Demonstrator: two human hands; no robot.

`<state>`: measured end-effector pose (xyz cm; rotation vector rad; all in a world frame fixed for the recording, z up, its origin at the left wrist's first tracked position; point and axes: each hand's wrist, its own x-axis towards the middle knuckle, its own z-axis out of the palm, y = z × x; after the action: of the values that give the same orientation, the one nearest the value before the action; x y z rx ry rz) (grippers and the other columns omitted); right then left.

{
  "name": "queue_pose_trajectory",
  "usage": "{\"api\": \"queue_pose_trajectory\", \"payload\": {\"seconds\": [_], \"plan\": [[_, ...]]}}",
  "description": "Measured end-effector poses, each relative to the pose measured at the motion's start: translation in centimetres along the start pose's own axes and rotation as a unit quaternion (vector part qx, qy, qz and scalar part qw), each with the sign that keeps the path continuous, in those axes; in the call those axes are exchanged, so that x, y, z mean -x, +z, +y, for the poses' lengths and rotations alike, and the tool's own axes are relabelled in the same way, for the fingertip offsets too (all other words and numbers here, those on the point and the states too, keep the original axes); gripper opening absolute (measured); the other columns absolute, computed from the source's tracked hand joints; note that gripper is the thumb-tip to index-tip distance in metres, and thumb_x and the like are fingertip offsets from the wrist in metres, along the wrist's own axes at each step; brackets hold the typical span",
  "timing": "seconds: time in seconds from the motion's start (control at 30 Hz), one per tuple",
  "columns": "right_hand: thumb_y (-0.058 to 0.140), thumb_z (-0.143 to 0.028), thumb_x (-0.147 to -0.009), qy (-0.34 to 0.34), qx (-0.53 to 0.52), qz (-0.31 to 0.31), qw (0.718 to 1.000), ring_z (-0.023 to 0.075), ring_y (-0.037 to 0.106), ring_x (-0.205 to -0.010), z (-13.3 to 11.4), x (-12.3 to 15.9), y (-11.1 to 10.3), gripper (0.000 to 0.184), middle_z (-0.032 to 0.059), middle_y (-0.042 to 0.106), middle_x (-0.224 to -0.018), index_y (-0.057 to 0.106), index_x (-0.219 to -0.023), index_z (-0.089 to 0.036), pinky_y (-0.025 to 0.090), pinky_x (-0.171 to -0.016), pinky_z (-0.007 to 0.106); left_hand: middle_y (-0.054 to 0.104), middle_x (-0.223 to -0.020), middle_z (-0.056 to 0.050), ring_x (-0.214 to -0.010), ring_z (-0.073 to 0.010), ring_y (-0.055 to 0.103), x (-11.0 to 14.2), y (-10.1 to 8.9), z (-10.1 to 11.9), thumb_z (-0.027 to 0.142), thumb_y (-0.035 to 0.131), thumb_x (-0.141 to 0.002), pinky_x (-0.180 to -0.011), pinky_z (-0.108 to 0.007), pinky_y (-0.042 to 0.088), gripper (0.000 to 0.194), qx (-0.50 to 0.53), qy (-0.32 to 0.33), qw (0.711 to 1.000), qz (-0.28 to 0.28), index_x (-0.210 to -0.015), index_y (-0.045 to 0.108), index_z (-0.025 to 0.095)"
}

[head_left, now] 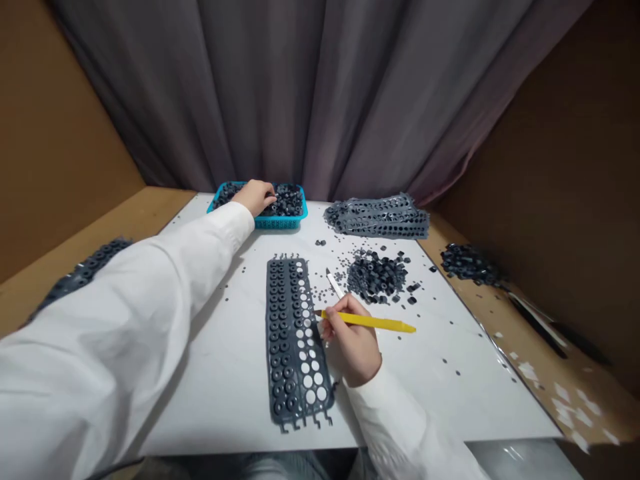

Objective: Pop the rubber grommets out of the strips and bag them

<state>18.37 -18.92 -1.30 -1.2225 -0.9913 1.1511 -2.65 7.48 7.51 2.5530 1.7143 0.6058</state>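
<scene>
My left hand (255,197) reaches over the turquoise basket (280,223) of small black parts (289,199). Its thumb and fingers are curled together at the parts; what they pinch, if anything, I cannot make out. In my right hand (356,343) is a yellow pen-like tool (375,322) with a dark pointed tip. That tip hovers by the right edge of a dark rubber sheet (293,413), which lies lengthwise in front of me. Round ring-shaped pieces fill the sheet's left columns, while bare round holes on its right show the white surface below.
Behind my right hand lie a white stick-like tool (335,283) and a heap of black parts (377,275). Perforated sheets (380,217) are stacked at the back right. Another dark sheet (83,275) lies left, and more black parts (470,264) sit right.
</scene>
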Motion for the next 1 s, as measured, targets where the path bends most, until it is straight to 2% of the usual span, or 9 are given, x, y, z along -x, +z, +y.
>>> {"api": "queue_pose_trajectory", "payload": {"seconds": [0.17,0.37,0.63,1.0], "plan": [[0.059,-0.035,-0.081,-0.016,0.023,0.014,1.000,0.0110,0.050,-0.043,0.2,-0.2,-0.2,0.025,-0.0049,0.055,-0.048,0.044,-0.067,-0.021,0.039,-0.046,0.022,0.065,-0.103,-0.011,-0.098,-0.0219,0.057,-4.7,0.6,-1.4,0.028,0.054,-0.083,-0.090,-0.031,0.042,0.023,-0.021,-0.043,0.999,0.026,-0.099,0.066,0.016],[0.058,-0.038,-0.081,0.000,0.043,0.006,0.999,0.0113,0.048,-0.043,-0.3,-0.1,0.1,0.027,-0.0044,0.053,-0.049,0.043,-0.066,-0.021,0.038,-0.045,0.022,0.067,-0.103,-0.010,-0.096,-0.0202,0.059,-7.1,1.5,-2.7,0.029,0.057,-0.081,-0.087,-0.029,0.044,0.022,-0.024,-0.075,0.997,0.013,-0.097,0.067,0.018],[0.058,-0.036,-0.081,0.003,0.082,0.009,0.997,0.0124,0.050,-0.044,-0.8,0.0,0.0,0.025,-0.0040,0.054,-0.049,0.044,-0.065,-0.021,0.039,-0.047,0.024,0.070,-0.093,-0.005,-0.092,-0.0221,0.060,-7.6,1.5,-3.1,0.036,0.065,-0.073,-0.080,-0.029,0.046,0.020,-0.044,-0.105,0.994,-0.005,-0.087,0.071,0.024],[0.057,-0.034,-0.080,-0.023,0.088,-0.002,0.996,0.0116,0.051,-0.043,0.0,-0.4,-0.2,0.023,-0.0033,0.055,-0.050,0.044,-0.066,-0.021,0.040,-0.045,0.023,0.070,-0.096,-0.003,-0.092,-0.0240,0.061,-6.6,-0.5,-2.8,0.037,0.061,-0.072,-0.082,-0.032,0.048,0.025,-0.050,-0.123,0.991,0.011,-0.091,0.071,0.025]]}}
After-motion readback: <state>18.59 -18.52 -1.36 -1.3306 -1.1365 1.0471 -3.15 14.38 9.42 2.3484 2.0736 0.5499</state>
